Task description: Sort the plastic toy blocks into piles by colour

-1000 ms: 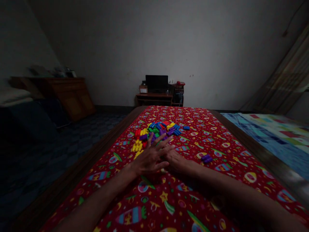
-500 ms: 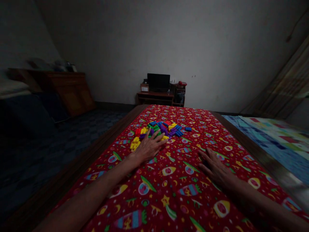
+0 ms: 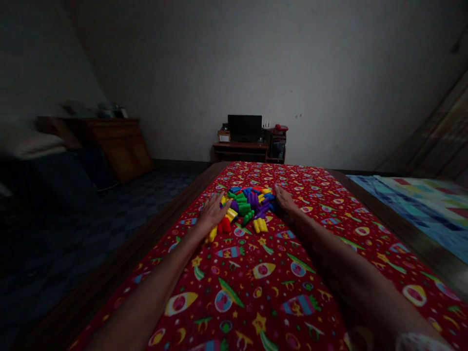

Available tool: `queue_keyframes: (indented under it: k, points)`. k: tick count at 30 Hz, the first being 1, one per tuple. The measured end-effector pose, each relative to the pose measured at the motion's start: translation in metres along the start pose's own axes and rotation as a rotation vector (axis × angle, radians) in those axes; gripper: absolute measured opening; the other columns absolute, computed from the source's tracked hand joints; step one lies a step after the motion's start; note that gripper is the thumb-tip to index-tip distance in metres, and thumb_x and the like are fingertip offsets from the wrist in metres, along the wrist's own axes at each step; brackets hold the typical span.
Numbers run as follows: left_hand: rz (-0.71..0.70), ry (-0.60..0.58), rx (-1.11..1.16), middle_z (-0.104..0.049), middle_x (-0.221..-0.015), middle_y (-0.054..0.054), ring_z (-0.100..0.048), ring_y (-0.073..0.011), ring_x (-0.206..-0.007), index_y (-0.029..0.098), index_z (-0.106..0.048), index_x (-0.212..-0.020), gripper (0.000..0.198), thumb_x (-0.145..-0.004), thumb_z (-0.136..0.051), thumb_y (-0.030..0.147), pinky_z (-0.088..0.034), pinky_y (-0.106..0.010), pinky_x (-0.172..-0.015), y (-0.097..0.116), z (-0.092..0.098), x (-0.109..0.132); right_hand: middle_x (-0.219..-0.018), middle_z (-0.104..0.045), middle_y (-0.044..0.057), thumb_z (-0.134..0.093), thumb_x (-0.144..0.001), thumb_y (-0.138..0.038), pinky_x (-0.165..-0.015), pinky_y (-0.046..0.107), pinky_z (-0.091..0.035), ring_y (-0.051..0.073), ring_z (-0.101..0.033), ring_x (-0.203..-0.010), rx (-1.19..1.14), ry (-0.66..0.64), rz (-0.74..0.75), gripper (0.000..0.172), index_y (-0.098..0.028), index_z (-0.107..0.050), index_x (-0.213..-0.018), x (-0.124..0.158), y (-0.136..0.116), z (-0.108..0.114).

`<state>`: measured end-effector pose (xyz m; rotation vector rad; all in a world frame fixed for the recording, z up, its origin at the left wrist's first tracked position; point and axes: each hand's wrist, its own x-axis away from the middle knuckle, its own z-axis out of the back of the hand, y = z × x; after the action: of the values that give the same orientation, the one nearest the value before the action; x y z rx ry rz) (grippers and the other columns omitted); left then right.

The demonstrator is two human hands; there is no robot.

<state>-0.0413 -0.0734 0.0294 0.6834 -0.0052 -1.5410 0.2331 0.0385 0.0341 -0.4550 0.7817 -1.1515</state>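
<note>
A heap of small plastic toy pieces [image 3: 244, 208] in yellow, red, green, purple and blue lies on the red patterned cloth [image 3: 256, 292]. Their exact kind is too small to make out. My left hand [image 3: 212, 212] is at the heap's left side, fingers stretched out and touching or lying over yellow pieces. Along the right side, my right hand [image 3: 283, 199] stands on edge beside the blue pieces, fingers extended and close together. Neither hand grips a piece. A yellow piece [image 3: 260, 225] and a red piece [image 3: 224, 225] lie at the near edge of the heap.
The cloth covers a long table with dark brown edges [image 3: 409, 234]. Beyond it stand a desk [image 3: 239, 152] and a black monitor [image 3: 244, 127] against the wall. A wooden cabinet [image 3: 124, 151] is at left, a multicoloured bedspread [image 3: 420, 195] at right.
My right hand has moved forward and left to the heap's right side. My left hand has shifted from over the pieces to their left side. The pieces lie closer together.
</note>
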Motion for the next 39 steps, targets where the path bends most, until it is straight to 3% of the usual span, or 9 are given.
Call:
queue_keyframes:
  k: [4,11,18,21,24,27,30,34,39]
  points:
    - [0.069,-0.021,0.136,-0.045,-0.147,-0.012,-0.034,-0.0324,-0.139,0.023,-0.052,-0.133,0.053,-0.089,-0.044,0.053,-0.025,-0.051,-0.112,-0.011,-0.009,-0.014,-0.091,-0.069,0.009,-0.020,-0.096,-0.056,-0.087,0.034,-0.045,0.023,-0.062,-0.095,-0.031,-0.107,0.079,0.059,-0.019,-0.065,-0.089,-0.006,-0.031,-0.034]
    - [0.218,-0.089,0.427,-0.034,-0.153,-0.011,-0.030,-0.0273,-0.141,0.019,-0.041,-0.142,0.065,-0.089,-0.041,0.056,-0.024,-0.041,-0.115,-0.008,-0.004,-0.044,-0.096,-0.069,0.007,-0.025,-0.094,-0.060,-0.090,0.035,-0.045,0.022,-0.061,-0.095,-0.321,-0.205,0.168,0.059,-0.017,-0.067,-0.093,0.002,-0.071,-0.072]
    - [-0.052,-0.132,0.453,-0.048,-0.144,-0.008,-0.041,-0.0248,-0.136,0.018,-0.049,-0.137,0.073,-0.087,-0.033,0.068,-0.028,-0.037,-0.114,0.004,0.006,-0.060,-0.099,-0.069,0.008,-0.029,-0.091,-0.063,-0.089,0.036,-0.046,0.022,-0.062,-0.099,-0.536,-0.231,0.281,0.061,-0.017,-0.068,-0.101,-0.012,-0.091,-0.064]
    - [-0.150,-0.178,0.361,-0.050,-0.143,-0.009,-0.044,-0.0256,-0.133,0.019,-0.045,-0.141,0.075,-0.087,-0.029,0.069,-0.030,-0.039,-0.113,0.004,0.021,-0.048,-0.088,-0.069,0.007,-0.032,-0.092,-0.062,-0.084,0.035,-0.048,0.023,-0.064,-0.092,-0.409,-0.130,0.273,0.060,-0.014,-0.068,-0.097,-0.039,-0.083,-0.053]
    - [-0.252,-0.223,0.144,-0.039,-0.151,-0.011,-0.032,-0.0319,-0.139,0.021,-0.039,-0.145,0.077,-0.086,-0.034,0.071,-0.020,-0.052,-0.116,0.008,0.039,-0.013,-0.091,-0.070,0.008,-0.034,-0.093,-0.058,-0.087,0.035,-0.046,0.024,-0.064,-0.097,-0.243,-0.096,0.233,0.055,-0.015,-0.068,-0.098,-0.069,-0.070,-0.049]
    - [-0.304,-0.310,-0.067,-0.026,-0.157,-0.007,-0.017,-0.0429,-0.142,0.034,-0.037,-0.144,0.077,-0.078,-0.053,0.071,-0.012,-0.071,-0.108,0.017,0.045,0.033,-0.109,-0.069,0.010,-0.038,-0.094,-0.052,-0.096,0.036,-0.042,0.025,-0.060,-0.110,-0.118,-0.177,0.224,0.047,-0.018,-0.068,-0.105,-0.086,-0.061,-0.059]
    - [-0.333,-0.267,-0.176,-0.019,-0.159,-0.004,-0.011,-0.0471,-0.142,0.041,-0.038,-0.142,0.079,-0.072,-0.069,0.059,-0.014,-0.076,-0.104,0.023,0.036,0.061,-0.116,-0.068,0.010,-0.041,-0.093,-0.051,-0.099,0.036,-0.041,0.025,-0.058,-0.115,-0.053,-0.305,0.232,0.045,-0.020,-0.069,-0.108,-0.087,-0.060,-0.076]
    - [-0.397,-0.129,-0.176,-0.025,-0.157,-0.006,-0.018,-0.0413,-0.142,0.035,-0.043,-0.140,0.070,-0.076,-0.070,0.040,-0.023,-0.067,-0.109,0.017,0.021,0.055,-0.104,-0.071,0.006,-0.047,-0.089,-0.056,-0.090,0.033,-0.046,0.024,-0.063,-0.100,-0.017,-0.428,0.338,0.046,-0.020,-0.071,-0.104,-0.073,-0.062,-0.086]
    - [-0.460,-0.060,-0.067,-0.035,-0.151,-0.010,-0.034,-0.0322,-0.137,0.024,-0.050,-0.134,0.057,-0.080,-0.065,0.027,-0.035,-0.052,-0.111,0.011,0.013,0.027,-0.090,-0.071,0.004,-0.036,-0.091,-0.061,-0.085,0.034,-0.049,0.021,-0.063,-0.090,-0.145,-0.498,0.327,0.059,-0.016,-0.072,-0.098,-0.046,-0.061,-0.070]
